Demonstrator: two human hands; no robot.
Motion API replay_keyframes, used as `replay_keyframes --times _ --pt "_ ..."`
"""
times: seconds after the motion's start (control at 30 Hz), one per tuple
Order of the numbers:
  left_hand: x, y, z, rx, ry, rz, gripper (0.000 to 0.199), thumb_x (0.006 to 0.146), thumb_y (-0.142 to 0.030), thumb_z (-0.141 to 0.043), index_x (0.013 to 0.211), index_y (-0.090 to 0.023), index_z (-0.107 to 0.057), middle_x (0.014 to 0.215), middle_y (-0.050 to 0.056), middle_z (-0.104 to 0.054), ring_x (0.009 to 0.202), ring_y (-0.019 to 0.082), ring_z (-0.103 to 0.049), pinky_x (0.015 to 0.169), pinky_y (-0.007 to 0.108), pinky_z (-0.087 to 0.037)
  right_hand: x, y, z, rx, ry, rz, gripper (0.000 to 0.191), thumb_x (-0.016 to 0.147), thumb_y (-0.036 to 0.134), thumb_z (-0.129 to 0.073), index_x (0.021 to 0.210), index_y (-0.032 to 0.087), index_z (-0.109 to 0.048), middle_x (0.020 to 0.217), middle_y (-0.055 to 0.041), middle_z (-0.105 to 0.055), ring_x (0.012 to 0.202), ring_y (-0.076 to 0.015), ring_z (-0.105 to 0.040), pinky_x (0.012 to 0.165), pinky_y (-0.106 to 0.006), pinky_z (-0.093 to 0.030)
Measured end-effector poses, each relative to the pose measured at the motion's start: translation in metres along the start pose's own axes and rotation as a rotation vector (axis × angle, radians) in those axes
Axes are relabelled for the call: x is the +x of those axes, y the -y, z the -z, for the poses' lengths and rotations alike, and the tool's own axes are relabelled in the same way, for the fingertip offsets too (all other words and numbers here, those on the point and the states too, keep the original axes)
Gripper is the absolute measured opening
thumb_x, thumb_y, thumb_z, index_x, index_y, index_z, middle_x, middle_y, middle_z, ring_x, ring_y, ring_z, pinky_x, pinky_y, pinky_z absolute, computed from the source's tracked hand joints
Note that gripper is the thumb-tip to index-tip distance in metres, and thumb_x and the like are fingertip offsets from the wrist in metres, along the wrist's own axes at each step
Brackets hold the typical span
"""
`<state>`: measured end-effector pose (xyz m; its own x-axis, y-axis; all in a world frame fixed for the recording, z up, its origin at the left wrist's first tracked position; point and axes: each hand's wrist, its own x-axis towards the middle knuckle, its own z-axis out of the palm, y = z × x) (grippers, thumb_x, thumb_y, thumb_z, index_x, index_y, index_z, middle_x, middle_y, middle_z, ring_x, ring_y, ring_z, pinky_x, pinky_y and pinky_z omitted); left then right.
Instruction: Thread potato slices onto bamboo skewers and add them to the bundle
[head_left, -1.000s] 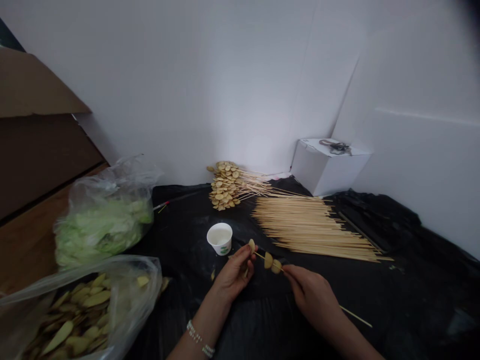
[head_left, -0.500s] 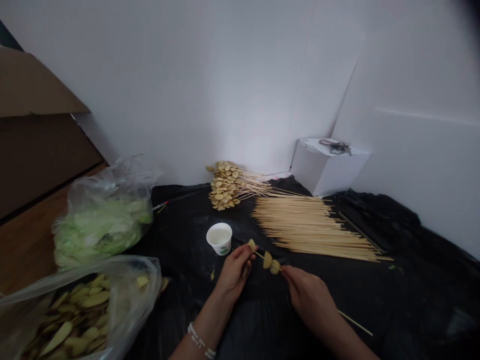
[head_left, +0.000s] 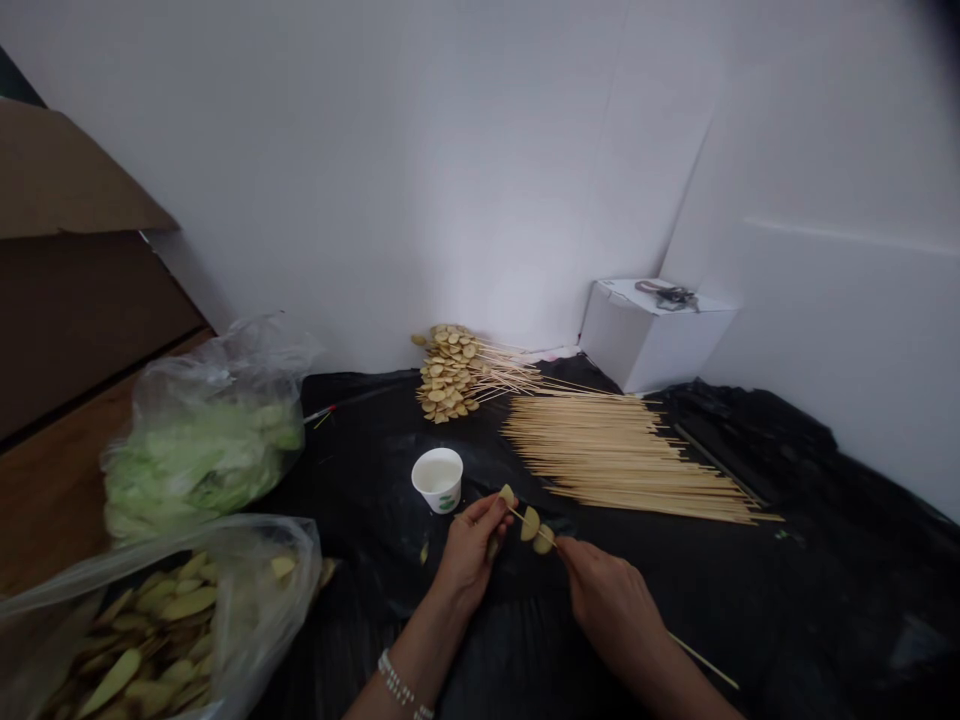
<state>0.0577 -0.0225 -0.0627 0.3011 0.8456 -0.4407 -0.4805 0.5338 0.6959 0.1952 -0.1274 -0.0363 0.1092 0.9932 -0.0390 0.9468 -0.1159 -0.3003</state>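
A thin wooden skewer (head_left: 551, 540) passes through potato slices (head_left: 530, 524) between my hands. My left hand (head_left: 471, 550) pinches the slice at the skewer's far end. My right hand (head_left: 604, 590) is closed round the skewer just behind the slices, and its tail comes out beside the right wrist. Beyond my left hand stands a white paper cup (head_left: 437, 480). Loose slices fill an open clear bag (head_left: 300, 580) at the lower left. Farther back lies a pile of loaded skewers (head_left: 448, 375), with a wide row of bare skewers (head_left: 622, 450) to its right.
A clear bag of pale green pieces (head_left: 202, 450) sits at the left, near a cardboard box (head_left: 67, 170). At the back right, a white box (head_left: 652, 335) bears a small dark item. Black plastic sheeting (head_left: 360, 440) covers the work surface, up against a white wall.
My right hand has shifted slightly left, with the lower slices nearer my left hand. The whole view has moved slightly.
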Motion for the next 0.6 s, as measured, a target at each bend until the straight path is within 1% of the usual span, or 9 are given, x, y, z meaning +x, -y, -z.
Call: replay_keyframes --times 0.13,0.3,0.37,0.43,0.6 --pt "0.001 0.0 0.002 -0.033 -0.001 0.014 0.013 0.069 -0.017 -0.075 0.079 -0.009 -0.07 0.083 0.008 -0.07 0.056 0.004 -0.058 0.05 0.009 -0.047 0.0 -0.002 -0.002 0.043 -0.028 0.009 0.032 0.089 0.011 -0.034 0.097 0.022 -0.062 0.089 -0.0047 -0.069 0.087 -0.0196 -0.066 0.071 -0.026 -0.043" --pt "0.003 -0.001 0.005 -0.028 -0.06 -0.031 0.012 0.073 -0.015 -0.071 0.083 -0.012 -0.065 0.086 0.008 -0.069 0.058 0.005 -0.061 0.046 0.01 -0.046 0.001 -0.018 0.0 0.206 -0.091 0.054 0.031 0.093 0.022 -0.032 0.084 0.023 -0.061 0.077 -0.0031 -0.068 0.081 -0.0171 -0.066 0.073 -0.023 -0.043" --pt "0.002 -0.002 0.004 -0.011 -0.042 -0.034 0.014 0.073 -0.015 -0.071 0.082 -0.013 -0.061 0.082 0.007 -0.069 0.062 0.008 -0.063 0.048 0.011 -0.047 0.004 -0.024 0.003 0.282 -0.108 0.07 0.03 0.093 0.026 -0.032 0.086 0.023 -0.061 0.078 -0.0022 -0.067 0.077 -0.0163 -0.066 0.071 -0.023 -0.043" --pt "0.0 -0.002 0.002 0.004 -0.004 -0.006 0.016 0.072 -0.015 -0.072 0.082 -0.014 -0.06 0.078 0.007 -0.068 0.064 0.01 -0.064 0.049 0.012 -0.048 0.007 -0.028 0.008 0.316 -0.129 0.078 0.029 0.094 0.028 -0.032 0.089 0.024 -0.06 0.081 -0.0023 -0.068 0.076 -0.0162 -0.065 0.069 -0.023 -0.042" --pt "-0.006 -0.004 -0.001 0.035 0.067 0.039 0.023 0.068 -0.014 -0.075 0.087 -0.013 -0.063 0.081 0.005 -0.067 0.067 0.009 -0.064 0.052 0.012 -0.048 0.009 -0.026 0.014 0.28 -0.151 0.057 0.029 0.093 0.029 -0.032 0.089 0.024 -0.06 0.084 -0.0025 -0.069 0.079 -0.0167 -0.065 0.072 -0.024 -0.042"
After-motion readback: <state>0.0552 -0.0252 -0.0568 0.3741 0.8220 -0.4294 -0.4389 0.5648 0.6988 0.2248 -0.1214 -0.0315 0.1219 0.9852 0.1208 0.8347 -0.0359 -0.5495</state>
